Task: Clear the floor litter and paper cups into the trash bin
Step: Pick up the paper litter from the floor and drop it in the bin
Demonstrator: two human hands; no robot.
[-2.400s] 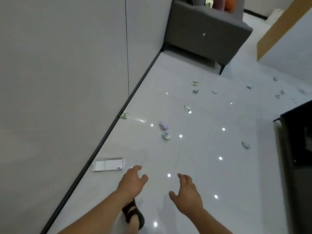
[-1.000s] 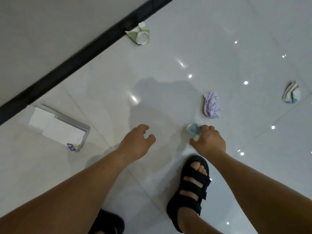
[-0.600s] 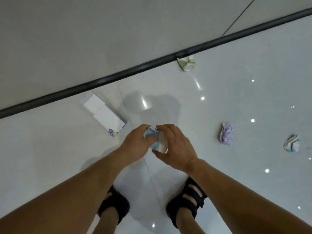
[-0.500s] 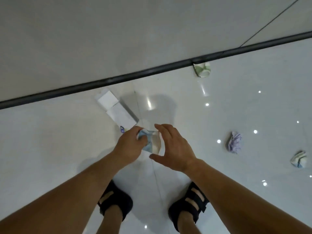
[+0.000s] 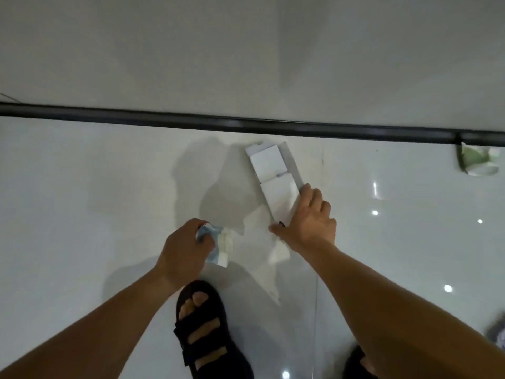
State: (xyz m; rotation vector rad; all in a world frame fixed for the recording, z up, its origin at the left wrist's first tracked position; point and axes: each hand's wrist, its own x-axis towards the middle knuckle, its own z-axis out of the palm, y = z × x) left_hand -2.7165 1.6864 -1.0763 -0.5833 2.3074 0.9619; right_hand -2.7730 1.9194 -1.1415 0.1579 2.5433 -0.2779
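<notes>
- Step in hand, as judged: picking litter off the floor (image 5: 82, 214); the binning step was not yet begun.
- Left hand (image 5: 185, 247) was closed around a crushed paper cup (image 5: 218, 246), blue and white, held just above the tiles at about 7 o'clock from the box.
- Right hand (image 5: 307, 218) was spread over the near end of a flat white box (image 5: 273, 176), fingers (image 5: 314, 195) curled on its right edge, thumb at its near corner. Whether the box was already lifted or lay flat, I could not tell.
- The hands were apart, each on its own item.
- Box lay just short of the black baseboard (image 5: 246, 127), long axis running from 11 o'clock to 5 o'clock. It read as an opened, flattened carton; nothing showed inside it.
- A second crushed cup (image 5: 478, 162), green and white, lay against the baseboard at 3 o'clock from the box, well apart. Its mouth faced down-frame; contents not visible.
- A purplish scrap (image 5: 498, 328) showed at the right edge, blurred.
- Trash bin: not in view.
- Next move, as judged: pinch the box firmly, lift it clear, then gather the green cup. The thin card may flex or slip on the glossy tile.
</notes>
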